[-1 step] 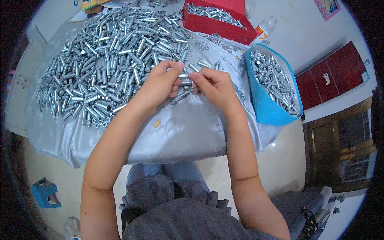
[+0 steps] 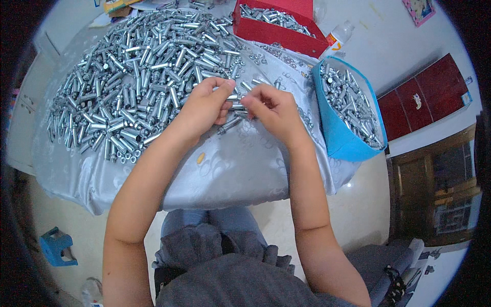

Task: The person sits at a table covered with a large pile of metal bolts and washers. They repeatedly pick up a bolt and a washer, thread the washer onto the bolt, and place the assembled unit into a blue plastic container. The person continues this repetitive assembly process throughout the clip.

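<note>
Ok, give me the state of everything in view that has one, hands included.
Left hand: fingers curled, grip unclear.
Right hand: fingers bent, thumb tip close to small metal parts; grip unclear.
Pile of metal parts: loosely heaped, pointing every way.
Blue bin: open-topped, well filled with metal parts.
Red box: open, metal parts inside.
Tablecloth: spread, wrinkled.
Small yellow piece: lying on the tablecloth.

Fastener heap point(image 2: 138, 77) lies on table point(image 2: 235, 176), upper left to centre. Box point(image 2: 279, 40) at top, right of centre, holds more; bottle point(image 2: 341, 36) just right of it. Filled bin point(image 2: 345, 139), upper right. Stool point(image 2: 59, 248) on floor point(image 2: 363, 215), lower left.
</note>
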Available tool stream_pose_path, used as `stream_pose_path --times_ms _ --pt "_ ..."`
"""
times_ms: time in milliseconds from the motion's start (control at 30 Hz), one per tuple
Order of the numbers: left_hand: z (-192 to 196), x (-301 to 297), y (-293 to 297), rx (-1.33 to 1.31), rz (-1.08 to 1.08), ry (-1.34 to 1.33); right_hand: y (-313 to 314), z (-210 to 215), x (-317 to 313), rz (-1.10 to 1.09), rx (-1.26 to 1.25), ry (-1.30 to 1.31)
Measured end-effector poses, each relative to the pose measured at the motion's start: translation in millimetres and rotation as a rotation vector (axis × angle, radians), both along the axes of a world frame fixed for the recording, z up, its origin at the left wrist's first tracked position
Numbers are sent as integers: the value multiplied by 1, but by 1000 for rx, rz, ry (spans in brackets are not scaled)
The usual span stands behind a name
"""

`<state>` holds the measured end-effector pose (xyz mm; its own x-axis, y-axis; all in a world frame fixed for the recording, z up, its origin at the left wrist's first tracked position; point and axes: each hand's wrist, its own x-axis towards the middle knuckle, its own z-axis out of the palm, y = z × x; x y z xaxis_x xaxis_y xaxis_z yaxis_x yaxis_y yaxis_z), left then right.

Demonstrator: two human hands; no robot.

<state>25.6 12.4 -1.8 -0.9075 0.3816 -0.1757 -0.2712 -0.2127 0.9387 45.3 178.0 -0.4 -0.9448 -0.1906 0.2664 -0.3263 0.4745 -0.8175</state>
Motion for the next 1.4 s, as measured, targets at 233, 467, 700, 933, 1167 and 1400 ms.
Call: stream_pose_path --times_ms 233,467,700,933,1167,1400 --pt "2 1 -1 -120 26 -2 0 0 0 70 144 49" --pt "2 0 -5 -93 -30 47 -12 -1 5 28 82 152" --pt "-5 -5 -7 -149 -13 67 -13 4 6 25 147 118" --pt "-9 -5 -4 -261 -28 207 -13 -2 5 39 96 9" --pt "-17 -7 -1 -270 26 300 -17 3 9 40 -126 -304" --pt "-11 -11 -8 -259 80 251 -22 -4 8 91 41 48"
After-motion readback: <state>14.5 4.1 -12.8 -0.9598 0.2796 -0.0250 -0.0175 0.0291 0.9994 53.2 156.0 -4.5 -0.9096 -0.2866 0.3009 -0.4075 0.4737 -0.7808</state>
